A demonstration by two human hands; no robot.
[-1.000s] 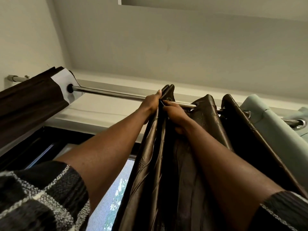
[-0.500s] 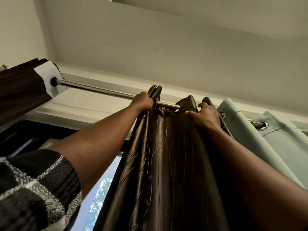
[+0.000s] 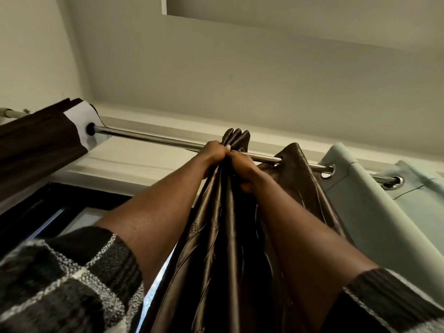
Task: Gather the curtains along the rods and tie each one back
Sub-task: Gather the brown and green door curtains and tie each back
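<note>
A shiny brown curtain [image 3: 216, 236] hangs from a chrome rod [image 3: 153, 139] that runs across the top of the window. Several of its top folds are bunched together above my hands. My left hand [image 3: 213, 152] grips the left side of that bunch just under the rod. Pressed against it from the right, my right hand [image 3: 242, 169] grips the same folds. One more brown fold [image 3: 295, 164] stands apart on the rod to the right.
A pale green curtain [image 3: 360, 200] hangs on the rod at the right by metal eyelets. A dark brown curtain with a white lining [image 3: 36, 145] is gathered at the left end. The dark window frame [image 3: 28, 212] lies below, the ceiling above.
My right hand has moved left from the fold near the green curtain and now meets my left hand. More brown folds are bunched together between them.
</note>
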